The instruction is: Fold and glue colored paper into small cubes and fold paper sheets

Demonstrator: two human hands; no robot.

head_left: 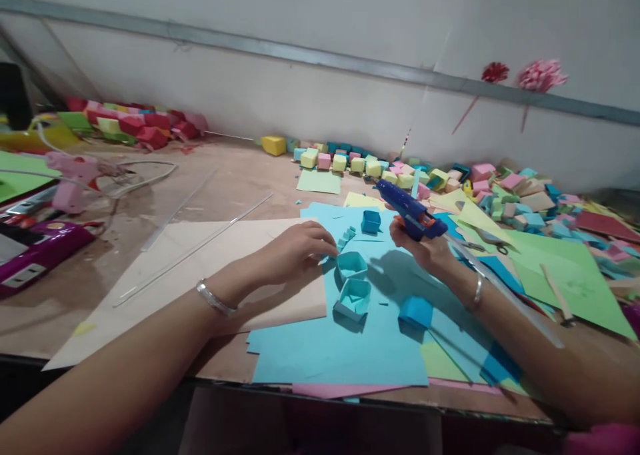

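My right hand (pixel 420 245) is wrapped round a dark blue glue gun (pixel 407 205), its nozzle pointing up and left, with a long clear glue stick (pixel 505 288) trailing out of its back end. My left hand (pixel 300 248) has its fingertips closed at the left edge of an open light-blue paper box (pixel 351 266); the exact grip is partly hidden. Just in front of that box sits a second open light-blue box (pixel 354 298) with a loose flap inside. A darker blue paper box (pixel 371 222) stands behind them, and a blue paper block (pixel 416 313) lies to the right.
Light-blue paper sheets (pixel 340 358) lie under the boxes, beside a large pale sheet (pixel 170 255) bearing clear glue sticks (pixel 195 250). A pink glue gun (pixel 75 178) with its cord is at left. Several coloured paper blocks (pixel 373 168) line the wall. Scissors (pixel 500 247) rest at right.
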